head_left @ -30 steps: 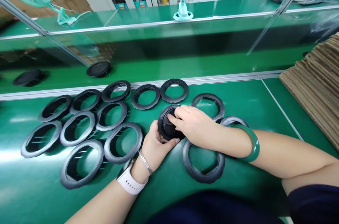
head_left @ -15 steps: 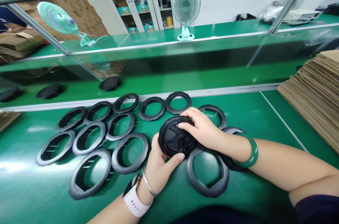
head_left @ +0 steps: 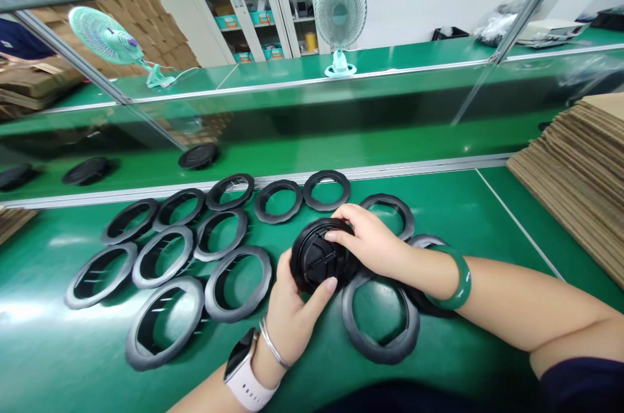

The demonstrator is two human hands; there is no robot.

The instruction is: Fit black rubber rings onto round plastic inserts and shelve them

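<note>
The left hand [head_left: 295,312] is cradling a round black plastic cap [head_left: 314,257] from below, with its thumb [head_left: 322,296] lying across the cap's lower rim and its other fingers hidden behind it. The right hand [head_left: 370,240] is curling over the cap's upper edge, its fingertips pressing on the rim. Both hands are closed around the cap only loosely, holding it between them rather than in a tight fist.

The cap is tilting up on edge just above the green surface [head_left: 492,218], with its ribbed underside facing the camera. Its lower right side is meeting a black scalloped ring [head_left: 375,349], though the exact contact is hard to tell. More of these rings are lying flat around the hands, mostly in a loose cluster to the left. A white smartwatch [head_left: 241,367] and a thin silver bangle [head_left: 272,343] are circling the left wrist, and a green jade bangle [head_left: 451,278] is circling the right forearm.

The step in hand appears to be close two-handed handling of this one cap. Any move of it would seem to call for lifting it clear of the ring beside it while both hands keep their hold.
</note>
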